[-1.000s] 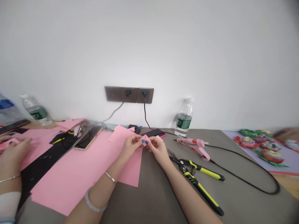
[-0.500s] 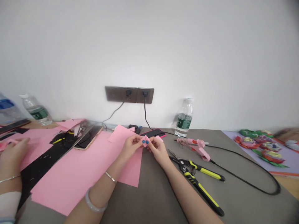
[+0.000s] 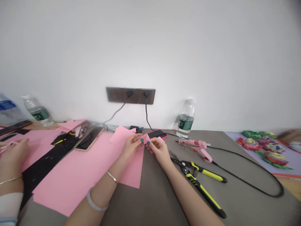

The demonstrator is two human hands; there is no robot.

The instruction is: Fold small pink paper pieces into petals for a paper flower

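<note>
A small folded piece of pink paper (image 3: 148,140) is pinched between my fingertips, above the table. My left hand (image 3: 131,147) grips it from one side and my right hand (image 3: 159,149) from the other. Both wrists rest near the edge of a large pink paper sheet (image 3: 80,179). A black smartphone in a pink case (image 3: 157,134) lies just beyond my hands. A pair of yellow-and-black handled pliers (image 3: 196,179) lies to the right of my right forearm.
A co-worker's hand (image 3: 15,153) holds pink paper at the far left. Nearby are a tablet or phone (image 3: 89,138), a black sheet (image 3: 44,160), a pink glue gun (image 3: 197,149) with its cord, a water bottle (image 3: 185,121), and paper flowers on a lilac board (image 3: 265,149).
My hands have turned the small pink paper slightly and shifted its folded flaps. The co-worker's hand has moved little.
</note>
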